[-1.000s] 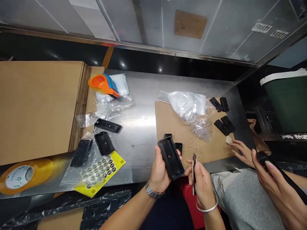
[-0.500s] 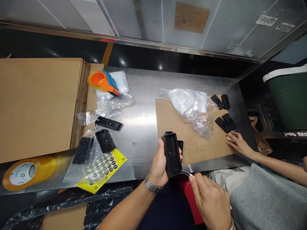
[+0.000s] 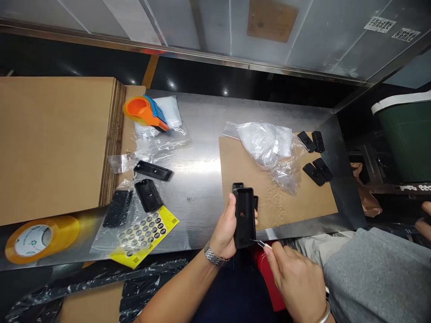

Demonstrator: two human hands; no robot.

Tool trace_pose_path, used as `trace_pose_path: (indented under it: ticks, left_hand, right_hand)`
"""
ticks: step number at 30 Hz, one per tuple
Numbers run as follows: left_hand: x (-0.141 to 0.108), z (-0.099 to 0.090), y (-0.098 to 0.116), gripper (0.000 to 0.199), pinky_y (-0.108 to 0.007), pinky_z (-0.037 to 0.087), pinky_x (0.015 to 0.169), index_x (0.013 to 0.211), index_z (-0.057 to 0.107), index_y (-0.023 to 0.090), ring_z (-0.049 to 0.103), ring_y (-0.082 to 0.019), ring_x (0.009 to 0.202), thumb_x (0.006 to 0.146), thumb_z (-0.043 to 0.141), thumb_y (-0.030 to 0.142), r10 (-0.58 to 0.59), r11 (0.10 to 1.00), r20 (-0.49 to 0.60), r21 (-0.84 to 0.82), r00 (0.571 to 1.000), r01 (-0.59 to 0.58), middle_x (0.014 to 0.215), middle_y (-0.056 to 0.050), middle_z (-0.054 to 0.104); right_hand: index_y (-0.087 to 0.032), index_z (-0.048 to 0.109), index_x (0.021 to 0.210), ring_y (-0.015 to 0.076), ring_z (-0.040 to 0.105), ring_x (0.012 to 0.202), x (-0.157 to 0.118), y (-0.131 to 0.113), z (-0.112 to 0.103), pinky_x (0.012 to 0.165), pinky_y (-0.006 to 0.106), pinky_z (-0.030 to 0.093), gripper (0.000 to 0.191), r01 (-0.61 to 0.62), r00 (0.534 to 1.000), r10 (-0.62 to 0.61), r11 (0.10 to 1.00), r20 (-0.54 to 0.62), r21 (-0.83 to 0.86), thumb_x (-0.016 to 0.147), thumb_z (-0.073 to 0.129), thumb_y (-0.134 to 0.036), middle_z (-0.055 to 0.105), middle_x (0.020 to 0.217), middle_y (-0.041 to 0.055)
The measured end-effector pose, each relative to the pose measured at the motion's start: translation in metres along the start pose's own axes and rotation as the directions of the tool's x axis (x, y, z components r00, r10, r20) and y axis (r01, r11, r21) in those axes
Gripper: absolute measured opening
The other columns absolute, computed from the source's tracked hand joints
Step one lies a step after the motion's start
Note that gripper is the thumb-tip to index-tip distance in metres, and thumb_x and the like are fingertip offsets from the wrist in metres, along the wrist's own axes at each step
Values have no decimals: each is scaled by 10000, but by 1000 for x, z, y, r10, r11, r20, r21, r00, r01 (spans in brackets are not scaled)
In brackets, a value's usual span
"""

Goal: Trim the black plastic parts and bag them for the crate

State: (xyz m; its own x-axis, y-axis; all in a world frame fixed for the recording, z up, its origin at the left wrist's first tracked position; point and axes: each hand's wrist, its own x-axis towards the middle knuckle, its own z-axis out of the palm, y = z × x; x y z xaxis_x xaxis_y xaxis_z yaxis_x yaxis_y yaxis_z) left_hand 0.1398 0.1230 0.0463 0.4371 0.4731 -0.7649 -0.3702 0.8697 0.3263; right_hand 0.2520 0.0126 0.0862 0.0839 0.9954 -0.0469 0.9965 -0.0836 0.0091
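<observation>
My left hand (image 3: 225,231) is wrapped around a black plastic case (image 3: 245,217), its hollow side facing up and a small hole in its floor. Behind it, parts of other black cases (image 3: 237,185) show in the same grip. My right hand (image 3: 298,280) pinches a small tool (image 3: 261,244) with a thin metal tip and a pale handle; its exact kind is hard to make out. The tip touches or nearly touches the case's lower right corner. To the left lie two black cases (image 3: 153,170) and a yellow sheet of round black stickers (image 3: 148,235).
A cardboard sheet (image 3: 232,166) carries a clear plastic bag (image 3: 262,143) and several black pieces (image 3: 314,174). An orange-and-blue tape dispenser (image 3: 148,112), stacked cardboard (image 3: 57,143) and a tape roll (image 3: 40,240) are at left. A co-worker's hand (image 3: 424,220) shows at the right edge.
The case in my left hand has turned slightly more upright and shifted a little right. The co-worker's hand has left the cardboard's right corner, with the pale item it was touching no longer there.
</observation>
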Motion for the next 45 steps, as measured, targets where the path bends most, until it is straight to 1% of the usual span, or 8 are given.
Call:
trace_pose_path:
  ticks: [12, 16, 20, 22, 24, 28, 34, 45]
  left_hand:
    - [2, -2, -5, 564, -205, 440, 480, 943, 595, 125, 556, -123, 543, 736, 405, 614, 52, 998, -8, 45, 999, -52, 680, -64, 608]
    - [2, -3, -4, 586, -209, 437, 467, 979, 583, 124, 538, -116, 523, 740, 386, 621, 40, 999, 8, -12, 999, -40, 668, -56, 596]
    - [2, -2, -1, 584, -213, 440, 479, 1004, 571, 128, 525, -107, 514, 754, 366, 614, 72, 992, 30, -102, 997, -69, 661, -46, 581]
    - [2, -2, 0, 574, -222, 451, 501, 1006, 568, 137, 537, -113, 535, 759, 360, 611, 86, 988, 38, -128, 996, -80, 682, -50, 589]
    - [1, -1, 1, 570, -223, 453, 504, 996, 572, 144, 543, -118, 546, 759, 355, 615, 90, 985, 42, -151, 995, -83, 687, -49, 591]
    - [0, 1, 1, 581, -210, 451, 503, 963, 586, 134, 544, -113, 546, 752, 357, 625, 114, 981, 22, -162, 993, -109, 673, -47, 593]
    - [-3, 4, 1, 601, -216, 455, 494, 927, 597, 127, 550, -122, 556, 722, 381, 650, 155, 979, -21, -134, 988, -157, 681, -54, 603]
    - [-5, 4, -1, 595, -228, 451, 467, 940, 580, 132, 542, -126, 545, 718, 387, 649, 194, 975, -40, -100, 980, -197, 679, -41, 587]
  right_hand:
    - [-199, 482, 593, 94, 446, 345, 1, -6, -3, 435, 261, 104, 417, 14, 999, -12, 999, 53, -35, 908, 273, -376, 494, 413, -24]
    - [-203, 510, 610, 99, 479, 390, -1, -6, -2, 435, 255, 170, 430, -10, 999, 8, 1000, 51, 28, 917, 247, -352, 502, 447, -21]
    - [-196, 593, 903, 107, 544, 542, -5, -6, 0, 494, 225, 299, 397, -35, 999, 33, 992, 16, 124, 922, 215, -319, 553, 617, 7]
    - [-194, 566, 1052, 108, 540, 550, -8, -6, 2, 478, 222, 309, 389, -38, 999, 37, 992, 9, 120, 918, 225, -325, 549, 669, 18]
    - [-200, 557, 1095, 111, 530, 534, -11, -7, 3, 458, 225, 305, 394, -38, 999, 37, 995, 7, 97, 913, 236, -336, 531, 668, 20]
    - [-208, 585, 1072, 117, 513, 522, -14, -8, 6, 464, 237, 305, 396, -33, 999, 33, 999, -25, 29, 907, 249, -336, 498, 637, 20]
    - [-233, 554, 1123, 119, 500, 556, -17, -6, 9, 512, 241, 316, 342, 1, 1000, -2, 999, -5, -36, 879, 347, -354, 492, 655, 19]
    - [-245, 551, 1120, 117, 484, 566, -16, -7, 10, 526, 244, 303, 328, 8, 1000, -8, 999, -10, -51, 877, 360, -354, 481, 651, 14]
